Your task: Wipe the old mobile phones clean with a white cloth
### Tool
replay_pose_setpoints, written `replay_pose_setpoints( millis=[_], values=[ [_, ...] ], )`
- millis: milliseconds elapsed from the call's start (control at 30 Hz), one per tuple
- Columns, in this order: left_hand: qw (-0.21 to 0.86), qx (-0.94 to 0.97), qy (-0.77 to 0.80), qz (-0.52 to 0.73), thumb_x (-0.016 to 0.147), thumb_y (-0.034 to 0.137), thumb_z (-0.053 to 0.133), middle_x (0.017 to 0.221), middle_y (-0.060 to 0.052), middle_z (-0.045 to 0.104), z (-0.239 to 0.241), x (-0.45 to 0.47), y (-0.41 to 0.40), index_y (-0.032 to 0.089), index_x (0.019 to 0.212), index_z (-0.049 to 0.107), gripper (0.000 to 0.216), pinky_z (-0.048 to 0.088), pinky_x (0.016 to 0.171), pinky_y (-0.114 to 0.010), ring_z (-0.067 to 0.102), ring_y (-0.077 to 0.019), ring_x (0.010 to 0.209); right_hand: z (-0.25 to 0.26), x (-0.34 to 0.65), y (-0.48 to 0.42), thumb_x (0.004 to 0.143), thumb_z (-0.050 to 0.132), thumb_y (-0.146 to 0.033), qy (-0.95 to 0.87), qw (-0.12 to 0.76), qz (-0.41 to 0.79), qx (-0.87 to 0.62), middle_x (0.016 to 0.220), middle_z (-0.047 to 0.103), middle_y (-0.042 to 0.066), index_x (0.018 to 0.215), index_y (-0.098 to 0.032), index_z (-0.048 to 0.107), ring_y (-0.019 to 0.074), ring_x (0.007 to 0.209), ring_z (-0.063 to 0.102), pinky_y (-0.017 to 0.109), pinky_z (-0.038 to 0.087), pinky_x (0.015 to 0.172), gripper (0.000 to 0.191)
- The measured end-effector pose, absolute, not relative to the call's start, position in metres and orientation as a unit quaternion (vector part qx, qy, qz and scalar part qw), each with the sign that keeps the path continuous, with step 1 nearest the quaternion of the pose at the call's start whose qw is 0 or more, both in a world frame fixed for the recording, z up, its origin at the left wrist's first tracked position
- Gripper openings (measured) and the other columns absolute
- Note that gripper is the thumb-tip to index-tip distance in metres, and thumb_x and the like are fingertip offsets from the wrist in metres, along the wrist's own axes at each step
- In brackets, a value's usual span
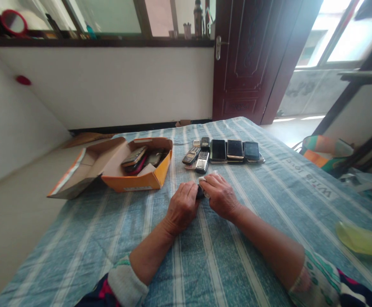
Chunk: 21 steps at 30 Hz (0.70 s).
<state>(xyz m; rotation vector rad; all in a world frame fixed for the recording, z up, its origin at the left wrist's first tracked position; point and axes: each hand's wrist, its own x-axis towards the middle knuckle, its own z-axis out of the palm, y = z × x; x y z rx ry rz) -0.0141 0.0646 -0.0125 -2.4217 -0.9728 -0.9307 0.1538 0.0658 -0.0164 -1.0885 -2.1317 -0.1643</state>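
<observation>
In the head view, two hands are seen close together in the middle of a blue striped cloth (256, 221) that is spread over the flat top. The left hand (182, 209) is curled shut, and a small dark thing (200, 193) is held at its fingertips. Most of the small dark thing is hidden by both hands, so what it is cannot be told. The right hand (221, 197) is closed too. A white cloth (204, 179) is pinched under its fingers and is pressed against the small dark thing. The two hands are almost touching each other.

Just past the hands, a row of phones is laid flat on the blue striped cloth. Two old phones with buttons (197, 157) are seen at the left end, nearest the hands. Three flat black phones (235, 150) are lined up side by side to the right of them.

To the left, an orange box (137, 181) is set on the blue striped cloth with its lid folded open. More phones (134, 157) are piled inside it.

At the right edge, a yellow thing (361, 241) is lying well apart from the hands. A dark brown door (252, 55) is seen at the back.
</observation>
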Motion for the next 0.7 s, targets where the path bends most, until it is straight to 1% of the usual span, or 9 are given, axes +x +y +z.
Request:
replay_pose_setpoints(
  millis=[133,267,367,467,533,633,700],
  values=[
    [0.146,-0.861,-0.354,-0.335,0.091,0.022,0.046,0.096,-0.014,0.063,-0.0125,-0.0153,0.0643,0.012,0.102,0.056,0.018,0.055,0.079,-0.041,0.060,-0.0257,0.088,-0.0163,0.1549,0.0665,0.092,0.041,-0.012,-0.831,0.340,-0.060,-0.437,0.097,0.063,0.010,0.108,-0.017,0.065,0.0235,0.098,0.052,0.040,0.041,0.094,0.029],
    [0.110,-0.865,-0.362,-0.329,0.090,0.027,0.050,0.096,-0.014,0.062,-0.0142,-0.0162,0.0650,0.011,0.102,0.055,0.020,0.054,0.081,-0.042,0.059,-0.0268,0.090,-0.0168,0.1554,0.0668,0.092,0.042,-0.012,-0.830,0.326,-0.064,-0.447,0.097,0.063,0.010,0.106,-0.016,0.066,0.0237,0.095,0.052,0.039,0.041,0.092,0.028],
    [0.078,-0.860,-0.384,-0.327,0.086,0.027,0.056,0.097,-0.012,0.063,-0.0168,-0.0178,0.0664,0.013,0.104,0.054,0.022,0.054,0.081,-0.041,0.059,-0.0265,0.091,-0.0171,0.1550,0.0660,0.090,0.043,-0.010,-0.830,0.325,-0.057,-0.450,0.098,0.063,0.010,0.107,-0.016,0.066,0.0238,0.097,0.052,0.038,0.040,0.094,0.028],
    [0.051,-0.852,-0.408,-0.322,0.082,0.027,0.061,0.098,-0.011,0.063,-0.0197,-0.0202,0.0683,0.014,0.107,0.054,0.029,0.053,0.082,-0.040,0.060,-0.0265,0.092,-0.0175,0.1549,0.0651,0.089,0.045,-0.009,-0.830,0.319,-0.048,-0.454,0.099,0.063,0.010,0.107,-0.017,0.066,0.0235,0.098,0.052,0.038,0.037,0.098,0.028],
    [0.036,-0.847,-0.426,-0.315,0.080,0.027,0.063,0.099,-0.011,0.063,-0.0209,-0.0216,0.0694,0.014,0.108,0.054,0.032,0.053,0.083,-0.040,0.060,-0.0265,0.093,-0.0186,0.1549,0.0647,0.089,0.047,-0.010,-0.834,0.307,-0.038,-0.457,0.098,0.063,0.009,0.106,-0.017,0.066,0.0233,0.096,0.052,0.039,0.037,0.098,0.027],
    [0.013,-0.843,-0.449,-0.295,0.078,0.027,0.063,0.098,-0.010,0.063,-0.0213,-0.0223,0.0700,0.015,0.104,0.055,0.030,0.053,0.082,-0.039,0.060,-0.0258,0.092,-0.0212,0.1544,0.0645,0.088,0.049,-0.011,-0.841,0.284,-0.025,-0.459,0.093,0.063,0.009,0.103,-0.016,0.067,0.0231,0.091,0.052,0.037,0.039,0.093,0.023],
    [-0.001,-0.843,-0.458,-0.281,0.078,0.027,0.063,0.095,-0.009,0.063,-0.0208,-0.0221,0.0700,0.016,0.100,0.056,0.026,0.052,0.080,-0.038,0.060,-0.0254,0.090,-0.0228,0.1539,0.0644,0.088,0.049,-0.011,-0.843,0.279,-0.024,-0.459,0.092,0.062,0.009,0.101,-0.016,0.067,0.0228,0.090,0.051,0.037,0.039,0.093,0.023]
  ],
)
